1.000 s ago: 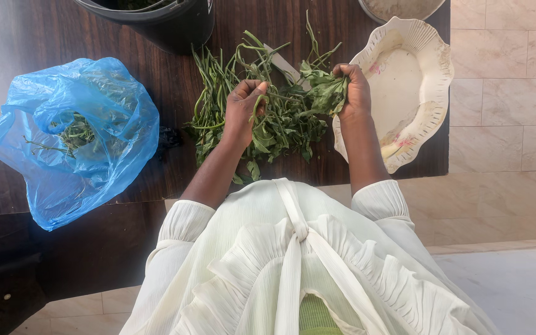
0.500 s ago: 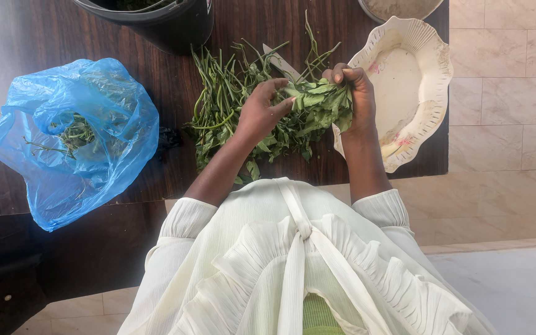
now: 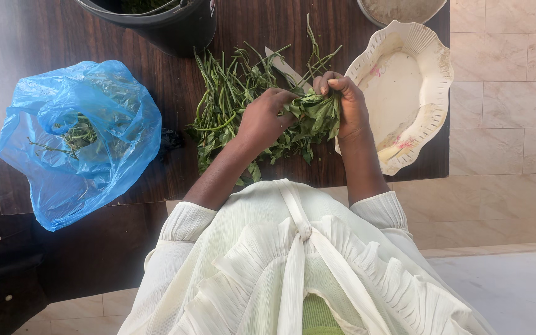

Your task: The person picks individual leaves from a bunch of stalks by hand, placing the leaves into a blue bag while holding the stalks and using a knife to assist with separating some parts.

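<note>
While I look down from the head camera, my right hand [image 3: 347, 105] is clenched around a bunch of plucked green leaves [image 3: 317, 115], fingers curled over the top of it, just above the near edge of the dark wooden counter [image 3: 125, 37]. My left hand [image 3: 262, 121] is closed too, its fingertips pinching into the same bunch from the left side, so both hands meet on the leaves and touch them.

Under and behind my hands lies a loose pile of leafy green stems [image 3: 224, 93], spread across the counter, the long bare stalks pointing away from me and the leafier ends nearer my body. A pale knife blade [image 3: 283, 64] shows among the stems, just beyond my fingers; its handle is hidden.

Just beside my right hand sits a cream-coloured scalloped dish [image 3: 432, 74], shallow and oval, with faint pink marks inside. Beyond it, at the top edge, part of a round bowl [image 3: 401, 9] is visible. A dark bucket [image 3: 169, 22] stands at the far side of the counter, with some greens showing in it. Well apart to my left, a crumpled blue plastic bag [image 3: 94, 155] rests open on the counter with more green stems inside. My pale pleated sleeves and top fill the lower part of the view, above a tiled floor [image 3: 504, 155].
</note>
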